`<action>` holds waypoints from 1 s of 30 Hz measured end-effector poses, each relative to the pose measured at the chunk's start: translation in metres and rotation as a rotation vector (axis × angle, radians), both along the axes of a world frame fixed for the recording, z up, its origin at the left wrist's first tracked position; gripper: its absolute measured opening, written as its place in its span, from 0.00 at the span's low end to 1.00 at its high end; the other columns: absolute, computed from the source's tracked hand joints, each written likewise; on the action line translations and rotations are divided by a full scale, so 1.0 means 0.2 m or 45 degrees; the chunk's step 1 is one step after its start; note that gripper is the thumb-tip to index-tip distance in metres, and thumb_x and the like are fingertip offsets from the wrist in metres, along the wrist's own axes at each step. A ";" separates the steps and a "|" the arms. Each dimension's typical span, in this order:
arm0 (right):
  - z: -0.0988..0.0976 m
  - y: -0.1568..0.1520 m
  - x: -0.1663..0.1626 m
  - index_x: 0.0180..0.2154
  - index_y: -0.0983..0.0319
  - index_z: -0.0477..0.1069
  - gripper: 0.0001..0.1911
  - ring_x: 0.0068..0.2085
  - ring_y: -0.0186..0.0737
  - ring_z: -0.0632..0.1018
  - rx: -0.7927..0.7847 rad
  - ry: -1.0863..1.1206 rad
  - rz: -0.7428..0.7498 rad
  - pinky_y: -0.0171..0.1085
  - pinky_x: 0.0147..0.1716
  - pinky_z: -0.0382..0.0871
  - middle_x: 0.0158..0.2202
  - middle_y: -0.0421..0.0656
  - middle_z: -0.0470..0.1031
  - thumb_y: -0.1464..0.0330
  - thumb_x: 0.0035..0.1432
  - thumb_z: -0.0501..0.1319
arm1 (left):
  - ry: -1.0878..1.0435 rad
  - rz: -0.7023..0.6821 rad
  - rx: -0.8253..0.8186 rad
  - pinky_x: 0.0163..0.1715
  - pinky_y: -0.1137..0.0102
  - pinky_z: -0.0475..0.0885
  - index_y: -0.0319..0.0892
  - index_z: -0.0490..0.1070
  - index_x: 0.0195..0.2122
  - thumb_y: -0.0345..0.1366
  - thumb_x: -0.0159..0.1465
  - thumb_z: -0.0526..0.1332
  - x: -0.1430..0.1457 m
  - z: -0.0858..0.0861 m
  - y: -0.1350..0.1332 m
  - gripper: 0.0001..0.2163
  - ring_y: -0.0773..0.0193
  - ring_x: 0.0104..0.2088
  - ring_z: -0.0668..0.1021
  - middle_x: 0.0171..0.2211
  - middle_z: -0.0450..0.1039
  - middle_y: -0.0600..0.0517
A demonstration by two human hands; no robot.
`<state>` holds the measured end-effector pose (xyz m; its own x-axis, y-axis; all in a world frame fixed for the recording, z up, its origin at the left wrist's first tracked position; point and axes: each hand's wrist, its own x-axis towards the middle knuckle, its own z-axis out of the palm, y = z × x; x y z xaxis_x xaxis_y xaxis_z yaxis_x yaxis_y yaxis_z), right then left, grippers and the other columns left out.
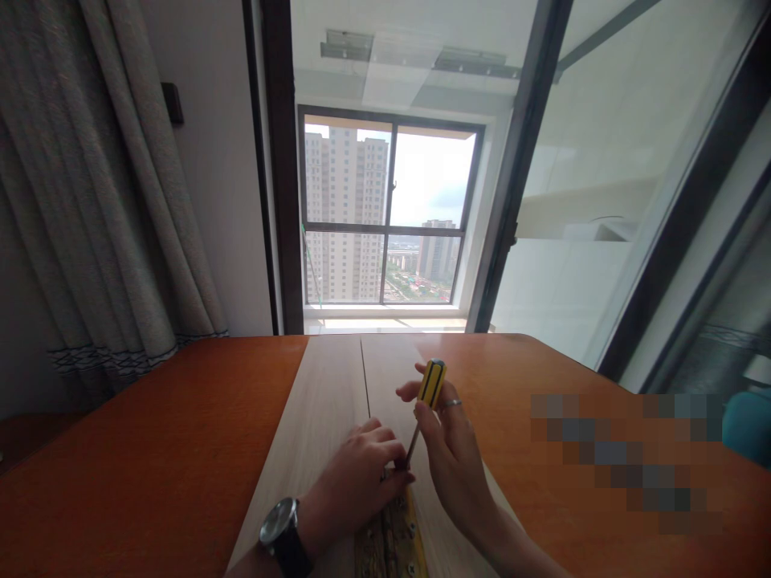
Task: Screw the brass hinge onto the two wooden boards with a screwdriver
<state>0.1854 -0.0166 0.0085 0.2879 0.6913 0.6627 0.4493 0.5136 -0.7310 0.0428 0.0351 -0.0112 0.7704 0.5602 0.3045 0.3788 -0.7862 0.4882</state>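
Note:
In my right hand [454,449] is a screwdriver [433,384] with a yellow and black handle, held tilted with its shaft pointing down. My left hand [367,466], with a watch on the wrist, has thumb and forefinger pinched together at the screwdriver's tip. Whatever lies between those fingertips is hidden. Below them is a worn brass-coloured hinge [411,534] with screw heads showing in it. It lies over the seam between two pale wooden boards [328,393], and my left hand covers its far end.
The boards lie on an orange-brown table [198,433]. A pixelated patch hides things on the table's right side, and a teal object [747,425] stands beyond it. Past the table's far edge are a dark-framed glass door and a window [391,217]. A grey curtain [108,177] hangs at left.

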 end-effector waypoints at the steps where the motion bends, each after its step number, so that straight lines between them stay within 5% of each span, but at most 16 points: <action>1: -0.01 0.01 0.00 0.50 0.56 0.68 0.11 0.52 0.45 0.76 0.005 -0.006 -0.021 0.45 0.55 0.64 0.48 0.44 0.77 0.61 0.69 0.55 | 0.003 -0.002 0.004 0.48 0.66 0.69 0.42 0.76 0.34 0.35 0.64 0.69 0.00 0.00 0.00 0.04 0.58 0.45 0.74 0.38 0.77 0.51; 6: -0.02 0.01 0.00 0.54 0.57 0.68 0.16 0.46 0.46 0.75 -0.008 -0.057 -0.168 0.44 0.48 0.69 0.49 0.46 0.76 0.61 0.66 0.57 | 0.012 -0.004 -0.003 0.48 0.66 0.69 0.42 0.76 0.34 0.35 0.64 0.69 0.00 0.00 0.00 0.04 0.58 0.46 0.74 0.38 0.77 0.51; 12: 0.01 -0.01 -0.01 0.43 0.58 0.72 0.11 0.36 0.43 0.75 -0.033 -0.052 -0.219 0.40 0.38 0.69 0.37 0.43 0.76 0.60 0.66 0.57 | 0.003 0.004 -0.017 0.47 0.67 0.69 0.42 0.75 0.31 0.34 0.63 0.69 0.00 0.01 0.00 0.06 0.58 0.45 0.73 0.37 0.76 0.51; 18: 0.02 -0.02 0.00 0.44 0.57 0.72 0.10 0.42 0.45 0.78 -0.022 -0.079 -0.107 0.41 0.43 0.70 0.40 0.44 0.80 0.61 0.68 0.55 | -0.001 -0.006 0.007 0.46 0.68 0.68 0.41 0.74 0.32 0.34 0.64 0.69 0.00 0.01 0.00 0.06 0.58 0.45 0.73 0.37 0.76 0.52; 23: -0.01 -0.01 0.00 0.59 0.58 0.67 0.19 0.49 0.45 0.80 0.013 0.025 -0.038 0.44 0.48 0.72 0.50 0.47 0.80 0.63 0.69 0.55 | 0.002 -0.005 0.024 0.45 0.68 0.68 0.41 0.73 0.31 0.34 0.64 0.69 0.00 0.00 0.00 0.07 0.59 0.44 0.73 0.36 0.76 0.52; 30: -0.02 0.00 0.00 0.59 0.56 0.66 0.20 0.47 0.46 0.77 0.022 -0.014 -0.079 0.46 0.47 0.71 0.49 0.46 0.78 0.63 0.67 0.57 | -0.006 -0.006 0.015 0.47 0.68 0.68 0.41 0.74 0.33 0.34 0.64 0.69 0.00 -0.02 0.01 0.05 0.58 0.45 0.74 0.37 0.76 0.51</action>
